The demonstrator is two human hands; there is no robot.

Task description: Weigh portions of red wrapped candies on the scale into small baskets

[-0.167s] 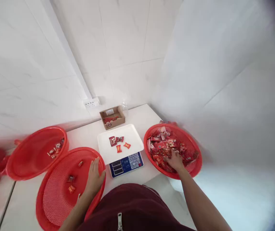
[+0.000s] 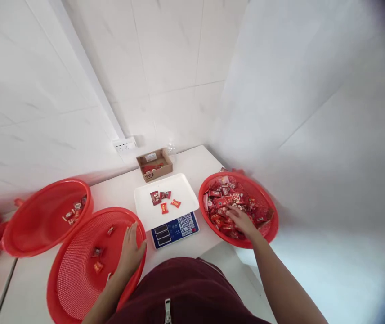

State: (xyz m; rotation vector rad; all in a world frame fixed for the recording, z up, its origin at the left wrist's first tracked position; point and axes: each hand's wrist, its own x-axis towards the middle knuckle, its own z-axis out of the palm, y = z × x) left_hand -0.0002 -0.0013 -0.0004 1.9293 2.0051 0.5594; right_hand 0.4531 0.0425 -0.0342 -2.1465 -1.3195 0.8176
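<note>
My right hand (image 2: 241, 220) is over the wrapped candies (image 2: 224, 201) heaped in the right red basket (image 2: 273, 231), fingers stretched out and reaching among the wrappers. Nothing shows in its grasp. My left hand (image 2: 131, 252) lies flat with spread fingers against the right rim of the near-left red basket (image 2: 57, 288), which has a few loose candies (image 2: 98, 266) at its bottom. Between the hands stands a digital scale (image 2: 175, 230) with a white tray (image 2: 147, 216) on top. Several red candies (image 2: 155, 198) rest on that tray.
Behind the scale is a cardboard box (image 2: 157, 173) with red packets inside, beside a clear plastic bottle (image 2: 171, 150). Another red basket (image 2: 37, 225) with a few candies stands far left. A power socket (image 2: 124, 145) is on the tiled wall, and walls bound the white table.
My right hand has shifted slightly up and left over the candies, its fingers more visible. My left hand stays at the basket rim. The whole view has moved a little.
</note>
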